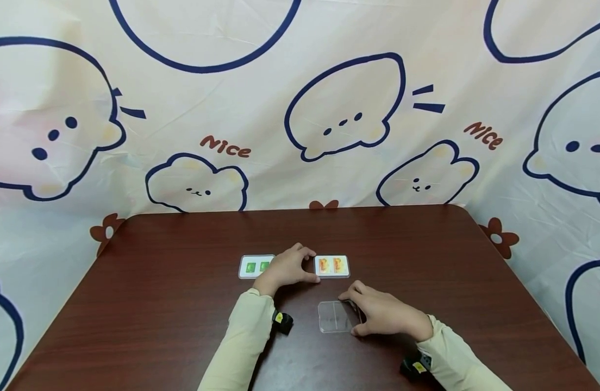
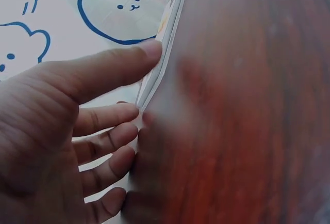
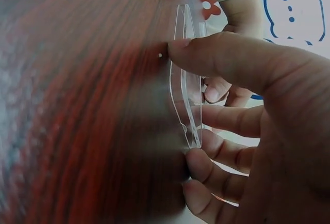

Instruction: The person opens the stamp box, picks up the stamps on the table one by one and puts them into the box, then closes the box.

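Observation:
My left hand [image 1: 286,267] holds the left end of a flat case [image 1: 332,266] with two orange pictures on white, its thumb at the near corner and index finger at the far one. The left wrist view shows this case [image 2: 170,38] edge-on, under the thumb tip. Beneath my left wrist and partly hidden lies a similar case [image 1: 250,267] with green pictures. Nearer to me, my right hand [image 1: 385,311] grips the right side of a clear plastic case [image 1: 334,318] between thumb and fingers. Its thin transparent walls [image 3: 186,105] show in the right wrist view.
Everything lies on a dark brown wooden table [image 1: 158,304]. A pale cloth [image 1: 270,184] with blue cartoon outlines hangs behind and along both sides. Black wrist bands [image 1: 282,322] sit on both sleeves.

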Demonstrator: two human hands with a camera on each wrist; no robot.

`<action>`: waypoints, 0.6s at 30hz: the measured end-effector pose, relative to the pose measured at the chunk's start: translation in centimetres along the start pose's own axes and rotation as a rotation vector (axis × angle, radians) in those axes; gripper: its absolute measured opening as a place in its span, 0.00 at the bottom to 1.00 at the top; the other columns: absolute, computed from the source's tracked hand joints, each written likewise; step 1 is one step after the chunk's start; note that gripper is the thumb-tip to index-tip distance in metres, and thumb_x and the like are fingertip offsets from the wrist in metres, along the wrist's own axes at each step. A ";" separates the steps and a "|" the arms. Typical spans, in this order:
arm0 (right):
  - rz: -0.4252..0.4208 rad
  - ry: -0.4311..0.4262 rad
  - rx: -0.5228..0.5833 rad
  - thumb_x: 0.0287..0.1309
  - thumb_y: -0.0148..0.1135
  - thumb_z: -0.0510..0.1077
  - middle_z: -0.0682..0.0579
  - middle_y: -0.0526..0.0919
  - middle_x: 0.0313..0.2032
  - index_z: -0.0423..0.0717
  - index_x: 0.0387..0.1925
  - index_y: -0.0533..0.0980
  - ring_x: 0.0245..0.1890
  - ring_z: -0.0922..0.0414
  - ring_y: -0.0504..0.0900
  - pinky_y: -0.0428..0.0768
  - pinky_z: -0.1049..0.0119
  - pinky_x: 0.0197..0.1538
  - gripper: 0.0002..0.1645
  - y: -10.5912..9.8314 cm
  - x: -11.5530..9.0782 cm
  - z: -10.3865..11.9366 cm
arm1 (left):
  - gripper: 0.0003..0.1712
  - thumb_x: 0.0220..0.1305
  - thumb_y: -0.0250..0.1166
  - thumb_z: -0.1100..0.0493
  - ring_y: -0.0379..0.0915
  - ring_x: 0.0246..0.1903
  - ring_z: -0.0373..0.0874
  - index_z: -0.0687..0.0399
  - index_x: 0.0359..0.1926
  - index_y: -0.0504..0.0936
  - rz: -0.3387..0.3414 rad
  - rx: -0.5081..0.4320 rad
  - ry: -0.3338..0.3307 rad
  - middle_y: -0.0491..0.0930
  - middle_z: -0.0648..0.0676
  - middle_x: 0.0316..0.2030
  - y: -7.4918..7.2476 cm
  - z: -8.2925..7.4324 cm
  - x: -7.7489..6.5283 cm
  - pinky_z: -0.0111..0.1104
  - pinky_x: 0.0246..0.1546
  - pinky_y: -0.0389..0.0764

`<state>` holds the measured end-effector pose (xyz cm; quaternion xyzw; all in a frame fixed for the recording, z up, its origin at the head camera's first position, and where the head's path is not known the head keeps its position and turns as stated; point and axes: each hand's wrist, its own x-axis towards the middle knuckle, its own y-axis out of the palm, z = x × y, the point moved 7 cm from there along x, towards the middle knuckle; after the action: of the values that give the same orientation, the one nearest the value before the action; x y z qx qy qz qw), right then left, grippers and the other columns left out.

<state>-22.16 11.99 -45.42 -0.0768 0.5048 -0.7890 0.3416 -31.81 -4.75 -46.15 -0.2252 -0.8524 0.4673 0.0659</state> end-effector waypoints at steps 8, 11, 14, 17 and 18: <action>-0.008 -0.008 -0.014 0.47 0.72 0.48 0.56 0.66 0.42 0.49 0.57 0.71 0.26 0.67 0.65 0.66 0.70 0.24 0.34 -0.1 0.3 -0.1 | 0.36 0.50 0.74 0.43 0.74 0.43 0.45 0.50 0.58 0.76 -0.013 0.026 0.005 0.74 0.52 0.46 0.0 0.0 0.2 0.41 0.45 0.76; -0.005 -0.019 -0.007 0.46 0.72 0.47 0.56 0.66 0.41 0.49 0.56 0.71 0.26 0.67 0.65 0.67 0.71 0.24 0.33 -0.1 0.5 -0.2 | 0.34 0.50 0.74 0.44 0.74 0.42 0.45 0.50 0.58 0.77 -0.021 0.033 0.007 0.74 0.52 0.45 -0.1 -0.1 0.2 0.41 0.44 0.76; 0.002 -0.041 0.008 0.46 0.71 0.46 0.55 0.65 0.42 0.48 0.55 0.70 0.27 0.67 0.65 0.68 0.72 0.26 0.33 0.0 0.7 -0.3 | 0.33 0.50 0.74 0.44 0.74 0.41 0.45 0.49 0.57 0.77 -0.031 0.044 0.003 0.74 0.51 0.45 -0.1 -0.1 0.2 0.40 0.43 0.76; 0.008 -0.060 0.031 0.46 0.70 0.43 0.55 0.64 0.43 0.48 0.55 0.69 0.27 0.68 0.66 0.69 0.73 0.28 0.33 -0.1 0.9 -0.6 | 0.33 0.50 0.74 0.44 0.74 0.41 0.45 0.48 0.56 0.78 -0.042 0.054 0.004 0.75 0.51 0.45 -0.1 -0.2 0.2 0.40 0.42 0.76; 0.009 -0.065 0.040 0.46 0.70 0.43 0.54 0.63 0.43 0.48 0.56 0.69 0.27 0.69 0.66 0.70 0.74 0.28 0.33 -0.2 1.0 -0.7 | 0.33 0.50 0.74 0.43 0.74 0.41 0.45 0.48 0.56 0.78 -0.045 0.056 0.006 0.75 0.51 0.45 -0.1 -0.2 0.2 0.40 0.42 0.76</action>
<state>-23.31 11.97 -45.75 -0.0934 0.4778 -0.7946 0.3628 -31.94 -4.53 -46.01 -0.2052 -0.8437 0.4886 0.0851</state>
